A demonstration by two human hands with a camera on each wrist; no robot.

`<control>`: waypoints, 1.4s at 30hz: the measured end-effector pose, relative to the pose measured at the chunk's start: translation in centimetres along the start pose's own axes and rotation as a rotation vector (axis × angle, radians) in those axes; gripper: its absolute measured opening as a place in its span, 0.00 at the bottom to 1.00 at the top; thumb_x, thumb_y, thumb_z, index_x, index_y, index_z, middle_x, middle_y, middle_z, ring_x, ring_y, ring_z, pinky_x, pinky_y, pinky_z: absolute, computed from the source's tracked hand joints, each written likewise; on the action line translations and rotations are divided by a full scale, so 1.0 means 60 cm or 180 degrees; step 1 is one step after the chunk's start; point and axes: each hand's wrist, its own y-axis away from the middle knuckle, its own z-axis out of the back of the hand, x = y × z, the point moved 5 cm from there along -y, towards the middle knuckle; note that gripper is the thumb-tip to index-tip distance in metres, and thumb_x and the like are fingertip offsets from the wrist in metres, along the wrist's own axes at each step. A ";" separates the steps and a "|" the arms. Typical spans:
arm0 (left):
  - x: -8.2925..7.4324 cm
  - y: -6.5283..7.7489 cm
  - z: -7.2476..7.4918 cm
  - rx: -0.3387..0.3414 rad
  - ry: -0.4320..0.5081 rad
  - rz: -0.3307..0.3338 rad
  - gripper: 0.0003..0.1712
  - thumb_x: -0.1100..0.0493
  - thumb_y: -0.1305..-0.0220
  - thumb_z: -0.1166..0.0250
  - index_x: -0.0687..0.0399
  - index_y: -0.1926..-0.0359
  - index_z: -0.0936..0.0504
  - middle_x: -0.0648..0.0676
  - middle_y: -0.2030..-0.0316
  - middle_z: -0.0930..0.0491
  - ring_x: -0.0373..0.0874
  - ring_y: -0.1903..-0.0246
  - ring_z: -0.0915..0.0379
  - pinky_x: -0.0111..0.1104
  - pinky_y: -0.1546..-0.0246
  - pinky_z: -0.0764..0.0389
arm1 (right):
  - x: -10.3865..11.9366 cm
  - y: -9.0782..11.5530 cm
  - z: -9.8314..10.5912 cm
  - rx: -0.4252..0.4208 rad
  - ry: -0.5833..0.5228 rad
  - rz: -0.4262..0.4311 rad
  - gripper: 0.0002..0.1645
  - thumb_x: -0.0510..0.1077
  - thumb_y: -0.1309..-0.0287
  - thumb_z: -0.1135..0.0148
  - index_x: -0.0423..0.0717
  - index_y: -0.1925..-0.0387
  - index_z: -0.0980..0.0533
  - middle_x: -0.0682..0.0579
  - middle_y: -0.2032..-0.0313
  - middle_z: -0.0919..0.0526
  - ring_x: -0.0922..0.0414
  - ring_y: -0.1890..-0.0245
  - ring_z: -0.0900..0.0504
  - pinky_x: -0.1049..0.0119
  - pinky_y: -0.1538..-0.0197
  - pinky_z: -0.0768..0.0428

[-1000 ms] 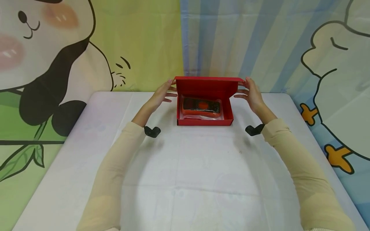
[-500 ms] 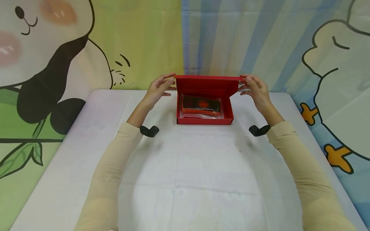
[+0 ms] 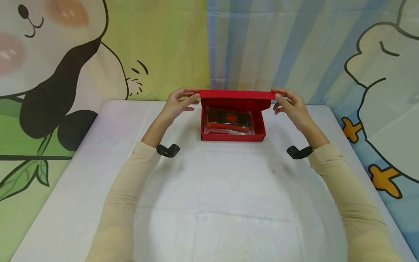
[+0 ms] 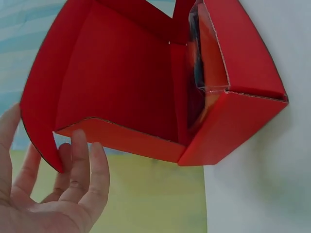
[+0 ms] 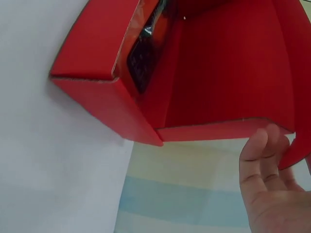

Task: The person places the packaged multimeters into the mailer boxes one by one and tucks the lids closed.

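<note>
A red cardboard box (image 3: 233,138) stands at the far side of the table with its lid (image 3: 237,95) raised and its front flap bent forward. Inside lies a plastic-wrapped package (image 3: 229,119), orange-red with a black top and a round red mark. My left hand (image 3: 176,103) pinches the lid's left front corner; in the left wrist view its fingers touch the side flap (image 4: 126,140) and the front flap (image 4: 41,107) runs between thumb and fingers. At the opposite corner my right hand (image 3: 292,105) holds the lid, fingertips against the side flap (image 5: 218,131).
A white cloth (image 3: 229,203) covers the table. Behind it hangs a printed curtain (image 3: 173,47) with cartoon animals and stripes, close to the box's back. Each wrist wears a black camera mount (image 3: 168,150).
The lid's front has tipped forward and down, its front flap now facing me. Both hands have moved from beside the lid's corners to a grip on them. The package stays put.
</note>
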 end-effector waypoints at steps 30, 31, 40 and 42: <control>0.012 0.019 -0.006 0.0149 -0.0567 0.0082 0.27 0.52 0.33 0.36 0.50 0.35 0.26 0.55 0.46 0.22 0.44 0.64 0.22 0.31 0.56 0.19 | -0.014 0.020 0.006 0.0311 0.0140 -0.0473 0.32 0.47 0.34 0.39 0.45 0.32 0.34 0.54 0.47 0.28 0.60 0.63 0.21 0.75 0.58 0.19; 0.013 0.020 -0.007 0.0144 -0.0562 0.0074 0.27 0.52 0.33 0.36 0.50 0.35 0.26 0.55 0.47 0.22 0.44 0.65 0.22 0.31 0.57 0.19 | -0.015 0.021 0.006 0.0315 0.0171 -0.0470 0.31 0.47 0.34 0.40 0.45 0.32 0.34 0.54 0.48 0.28 0.61 0.63 0.21 0.75 0.58 0.19; 0.028 0.030 -0.005 0.0058 -0.0632 -0.0082 0.25 0.49 0.34 0.35 0.47 0.37 0.23 0.53 0.51 0.20 0.44 0.67 0.23 0.32 0.59 0.21 | -0.017 0.032 0.004 0.0387 0.0481 -0.0545 0.31 0.49 0.33 0.42 0.45 0.32 0.33 0.55 0.49 0.28 0.62 0.63 0.20 0.74 0.59 0.19; 0.034 0.033 -0.005 0.0033 -0.0686 -0.0097 0.26 0.48 0.35 0.34 0.46 0.37 0.22 0.52 0.50 0.20 0.44 0.67 0.24 0.33 0.61 0.23 | -0.019 0.035 0.003 0.0405 0.0546 -0.0586 0.31 0.50 0.33 0.42 0.46 0.32 0.34 0.55 0.48 0.28 0.62 0.63 0.20 0.74 0.59 0.19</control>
